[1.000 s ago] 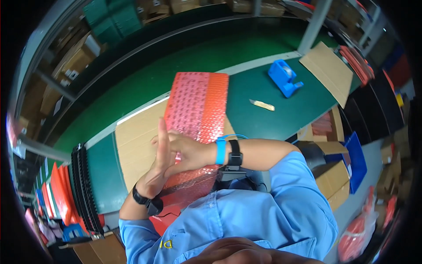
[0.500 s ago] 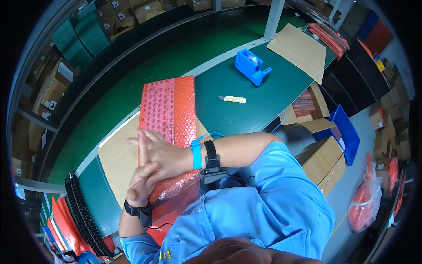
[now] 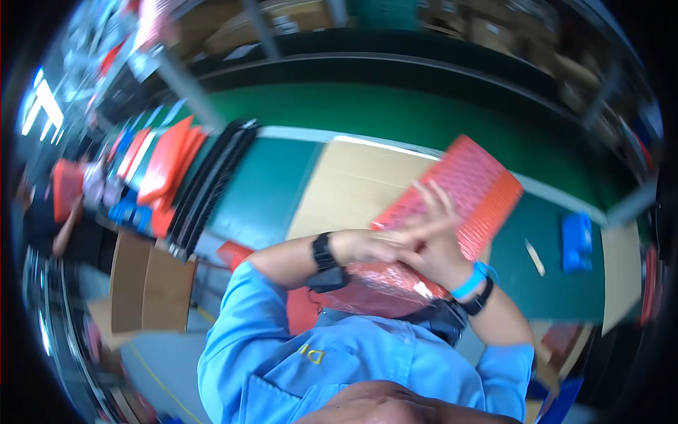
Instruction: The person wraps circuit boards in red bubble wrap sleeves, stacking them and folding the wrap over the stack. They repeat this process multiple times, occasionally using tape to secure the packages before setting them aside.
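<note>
My left hand (image 3: 371, 247) and my right hand (image 3: 439, 244) meet over a red bubble-wrap bag (image 3: 491, 191). The right hand's fingers are spread apart, with no object seen in them. The left hand's fingers press against the right hand near its palm and thumb; motion blur and overlap hide how they are bent. Beneath, the bag slants across a flat cardboard sheet (image 3: 346, 180), its near end hanging over the table edge at my body. Both wrists carry black straps, the right one also a light-blue band.
A utility knife (image 3: 534, 258) and a blue tape dispenser (image 3: 577, 244) lie right on the green table (image 3: 265, 177). Black ridged strips (image 3: 212, 184) and red bags (image 3: 169, 166) stand left. Another person (image 3: 70, 219) is at far left, beside a red bag. Cardboard boxes (image 3: 152, 283) stand below.
The view has swung left, so the table, bag and tools appear farther right, and the person at left shows. My hands stay together over the bag.
</note>
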Available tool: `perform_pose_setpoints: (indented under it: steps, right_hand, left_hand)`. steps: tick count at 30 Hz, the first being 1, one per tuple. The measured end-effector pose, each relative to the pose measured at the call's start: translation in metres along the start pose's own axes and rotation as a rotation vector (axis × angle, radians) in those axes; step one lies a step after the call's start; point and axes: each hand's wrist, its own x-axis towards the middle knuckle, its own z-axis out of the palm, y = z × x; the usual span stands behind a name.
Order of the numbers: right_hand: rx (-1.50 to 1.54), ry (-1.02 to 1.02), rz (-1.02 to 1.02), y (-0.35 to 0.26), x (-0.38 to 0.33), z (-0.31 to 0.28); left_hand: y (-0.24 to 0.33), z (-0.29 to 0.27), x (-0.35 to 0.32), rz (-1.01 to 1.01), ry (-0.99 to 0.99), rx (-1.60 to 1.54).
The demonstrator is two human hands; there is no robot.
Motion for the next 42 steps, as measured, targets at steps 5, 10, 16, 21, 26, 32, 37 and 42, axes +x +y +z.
perform_pose_setpoints:
  steps: [5,10,16,21,26,32,37,42]
  right_hand:
    - [-0.030,-0.076,-0.133,-0.007,-0.013,0.001]
    - [0.400,0.227,0.330,-0.017,-0.009,0.020]
    - [-0.165,0.122,-0.157,-0.019,0.012,-0.009]
    - [-0.249,-0.104,-0.336,-0.013,0.000,-0.012]
    - [-0.124,0.165,-0.069,0.000,-0.013,0.003]
    - [0.277,0.046,0.208,-0.002,-0.006,0.019]
    - [0.734,0.026,0.310,-0.018,-0.006,0.026]
    - [0.365,-0.369,0.068,-0.007,-0.005,0.009]
  left_hand:
    - [0.002,-0.001,0.007,0.027,-0.435,0.160]
    - [-0.008,0.001,0.014,0.209,-0.309,0.065]
    - [-0.030,-0.011,0.012,0.161,-0.230,-0.216]
    - [-0.065,-0.047,0.031,-0.220,-0.614,0.019]
    - [-0.027,-0.023,0.021,0.165,-0.266,0.146]
    - [-0.005,-0.008,0.015,0.639,0.088,0.337]
    - [-0.017,0.004,0.011,0.714,-0.049,0.515]
    - [-0.004,0.004,0.000,0.212,-0.523,0.204]
